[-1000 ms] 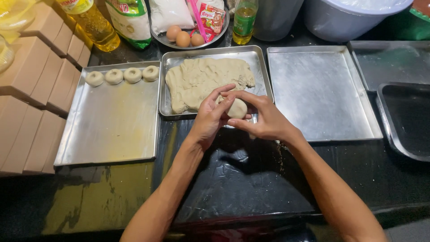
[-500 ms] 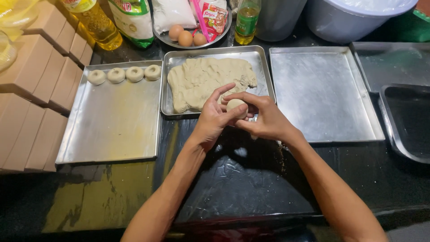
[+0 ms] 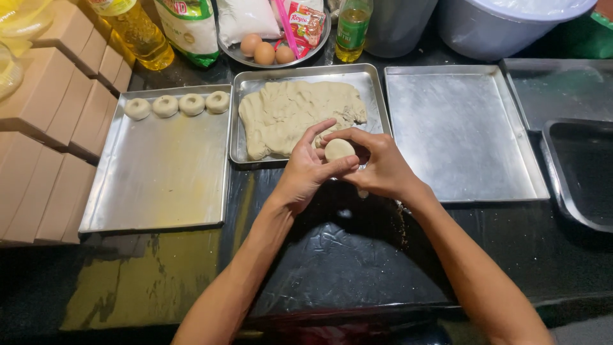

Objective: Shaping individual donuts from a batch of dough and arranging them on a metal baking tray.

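Both my hands hold one small round piece of pale dough (image 3: 338, 149) above the near edge of the middle metal tray (image 3: 377, 96). My left hand (image 3: 306, 169) cups it from the left with thumb and fingers. From the right, my right hand (image 3: 380, 167) wraps around it. A big flattened slab of dough (image 3: 294, 115) fills the middle tray. On the left tray (image 3: 159, 185), several dough rounds (image 3: 177, 105) with dimpled centres lie in a row along the far edge.
A bare metal tray (image 3: 460, 134) lies to the right, then another tray (image 3: 562, 89) and a dark pan (image 3: 584, 172). Brown cardboard boxes (image 3: 45, 134) stack at left. At the back stand oil bottles (image 3: 137, 32), a plate of eggs (image 3: 265, 50), bags and a white tub (image 3: 511, 25).
The dough piece has been turned and pressed between my fingers, showing a smoother round face now. My hands stay in nearly the same place.
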